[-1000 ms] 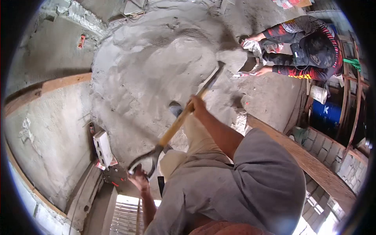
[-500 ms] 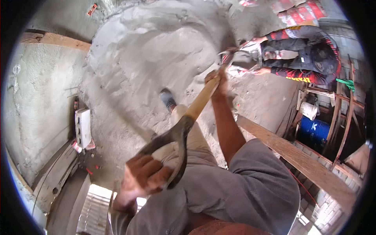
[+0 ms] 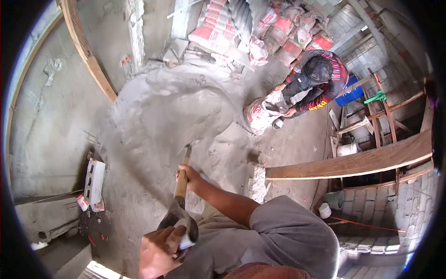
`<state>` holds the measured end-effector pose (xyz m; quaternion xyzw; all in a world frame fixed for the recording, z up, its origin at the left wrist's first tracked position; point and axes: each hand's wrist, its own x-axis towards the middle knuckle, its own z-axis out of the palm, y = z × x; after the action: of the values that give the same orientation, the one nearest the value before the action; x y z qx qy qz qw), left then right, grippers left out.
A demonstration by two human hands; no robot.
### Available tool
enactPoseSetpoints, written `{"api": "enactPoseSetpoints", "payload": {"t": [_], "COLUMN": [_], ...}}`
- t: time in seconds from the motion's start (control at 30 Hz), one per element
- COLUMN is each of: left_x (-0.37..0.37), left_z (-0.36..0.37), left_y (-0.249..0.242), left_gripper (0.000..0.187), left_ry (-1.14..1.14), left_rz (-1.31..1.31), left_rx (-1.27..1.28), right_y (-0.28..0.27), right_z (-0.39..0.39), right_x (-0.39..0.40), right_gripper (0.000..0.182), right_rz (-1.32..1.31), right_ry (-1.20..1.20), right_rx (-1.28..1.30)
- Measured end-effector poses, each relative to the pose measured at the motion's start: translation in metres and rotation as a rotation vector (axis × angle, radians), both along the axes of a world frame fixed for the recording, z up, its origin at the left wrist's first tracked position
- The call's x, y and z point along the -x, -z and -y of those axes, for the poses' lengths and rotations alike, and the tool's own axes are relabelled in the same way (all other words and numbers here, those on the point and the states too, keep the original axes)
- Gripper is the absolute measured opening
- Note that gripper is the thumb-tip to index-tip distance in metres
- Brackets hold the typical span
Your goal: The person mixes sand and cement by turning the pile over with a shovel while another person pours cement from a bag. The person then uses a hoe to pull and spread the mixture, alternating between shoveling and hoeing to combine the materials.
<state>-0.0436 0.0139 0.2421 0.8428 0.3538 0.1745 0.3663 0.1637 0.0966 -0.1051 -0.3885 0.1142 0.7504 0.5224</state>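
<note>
My left hand [image 3: 160, 251] is closed round the dark D-shaped grip [image 3: 174, 218] of a shovel, low in the view. Farther up, my right hand [image 3: 189, 176] wraps round the wooden shaft [image 3: 181, 185]. The shovel's far end meets the grey powdery pile [image 3: 186, 111]; its blade is mostly hidden or blurred there. Beyond the shovel to the right, a co-worker [image 3: 320, 74] bends over and holds a white and red sack [image 3: 259, 116] by its top edge with both hands. The shovel is apart from that sack.
Stacked red and white sacks [image 3: 213, 30] lie at the back. A concrete block [image 3: 94, 182] stands by the left wall. On the right are a long wooden plank [image 3: 353, 160], a blue drum [image 3: 349, 93], a timber frame [image 3: 388, 116] and a small white bucket [image 3: 324, 210].
The shovel's far end has gone from beside the co-worker's sack to the grey pile on the left. My right hand has moved left and lower. The camera view has shifted, showing more of the back.
</note>
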Motion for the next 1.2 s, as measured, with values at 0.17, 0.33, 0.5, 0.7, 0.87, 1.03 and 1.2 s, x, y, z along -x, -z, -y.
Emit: {"api": "enactPoseSetpoints", "payload": {"t": [0.17,0.33,0.5,0.7,0.87,1.03,1.2], "left_x": [-0.043,-0.081,-0.120,-0.173,-0.213,-0.233,-0.234], "left_z": [0.037,0.053,0.048,0.002,-0.035,-0.042,-0.055], "left_y": [0.014,0.077,0.060,0.049,0.062,0.052,0.057], "left_gripper": [0.039,0.038,0.028,0.027,0.024,0.027,0.025], "left_ry": [-0.215,-0.547,-0.688,-0.668,-0.701,-0.730,-0.747], "left_rz": [-0.089,0.018,0.099,0.199,0.304,0.262,0.336], "left_rx": [0.075,0.240,0.221,0.301,0.276,0.264,0.276], "right_y": [-0.038,-0.117,-0.313,-0.461,-0.477,-0.439,-0.421], "right_z": [0.066,0.110,0.241,0.458,0.411,0.367,0.366], "right_x": [-0.014,-0.170,-0.378,-0.538,-0.536,-0.578,-0.620], "right_gripper": [0.027,0.043,0.046,0.051,0.062,0.070,0.088], "right_rz": [0.078,0.639,1.506,1.683,2.344,2.306,2.485], "right_ry": [-0.400,-0.683,-0.055,1.064,1.163,1.238,1.413], "right_rx": [0.015,-0.268,-0.357,-0.980,0.058,-0.225,0.166]}}
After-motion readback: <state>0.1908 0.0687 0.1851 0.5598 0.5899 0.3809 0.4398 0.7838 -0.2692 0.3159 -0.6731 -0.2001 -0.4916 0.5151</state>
